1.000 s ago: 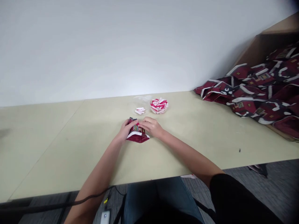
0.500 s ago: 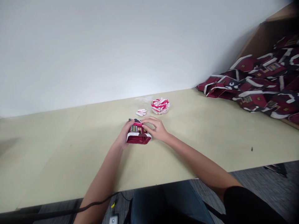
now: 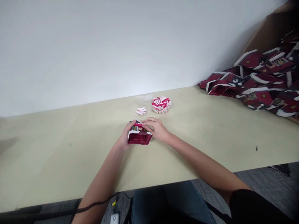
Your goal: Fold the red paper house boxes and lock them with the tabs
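Observation:
A small red paper bag (image 3: 139, 137) printed with a house sits on the table, its white-edged open end facing me. My left hand (image 3: 125, 135) grips its left side. My right hand (image 3: 155, 128) lies across its top, with the fingers curled over the printed face, which they partly hide. Beyond the fingertips lies a little stack of pink-and-white strips (image 3: 141, 111) on a clear plastic sheet (image 3: 143, 99). A clear bowl (image 3: 161, 105) full of similar red-and-white pieces stands to its right.
The pale green table's back edge meets a white wall (image 3: 116, 46). A heap of folded red house-printed bags (image 3: 261, 77) spills from a cardboard box (image 3: 271, 31) at the right. A black cable (image 3: 98, 203) runs below my left forearm.
The red bag has tilted back under my hands, showing more of its open end and less of its printed face. The whole scene has shifted slightly right in view.

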A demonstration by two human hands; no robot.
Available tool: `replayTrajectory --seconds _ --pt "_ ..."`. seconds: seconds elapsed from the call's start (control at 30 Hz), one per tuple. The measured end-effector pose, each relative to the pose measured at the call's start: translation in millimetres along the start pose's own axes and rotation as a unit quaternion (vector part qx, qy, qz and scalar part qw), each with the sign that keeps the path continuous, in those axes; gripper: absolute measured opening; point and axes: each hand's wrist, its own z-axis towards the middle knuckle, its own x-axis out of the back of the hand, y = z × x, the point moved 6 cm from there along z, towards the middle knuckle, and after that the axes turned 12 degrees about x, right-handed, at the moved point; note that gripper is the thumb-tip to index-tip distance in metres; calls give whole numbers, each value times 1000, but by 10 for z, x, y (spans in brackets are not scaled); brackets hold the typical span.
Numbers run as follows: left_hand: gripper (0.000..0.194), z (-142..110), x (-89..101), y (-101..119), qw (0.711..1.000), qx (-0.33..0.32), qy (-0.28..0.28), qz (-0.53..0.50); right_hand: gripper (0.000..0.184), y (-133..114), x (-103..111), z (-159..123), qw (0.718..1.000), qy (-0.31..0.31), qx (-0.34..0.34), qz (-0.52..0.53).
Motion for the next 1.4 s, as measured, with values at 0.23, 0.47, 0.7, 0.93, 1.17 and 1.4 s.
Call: replayTrajectory --seconds 0.23,0.47,0.7,0.93,1.17,1.4 --pt "35 49 4 -37 999 9 22 43 22 72 13 -40 997 -82 4 16" --pt "40 58 116 150 986 -118 88 74 41 17 21 -64 997 -79 -12 0" --pt "53 -294 988 716 901 -298 308 65 39 194 -62 -287 994 -96 -16 -56" --pt "70 -1623 2578 1090 696 -312 627 161 37 224 -109 -323 986 -143 -26 -82" --pt "71 -2314 3367 1075 608 -230 731 207 34 324 -72 -366 985 -147 -47 -76" --pt "105 -2249 2813 1371 556 -305 749 193 31 203 165 -265 982 -2 -180 54"
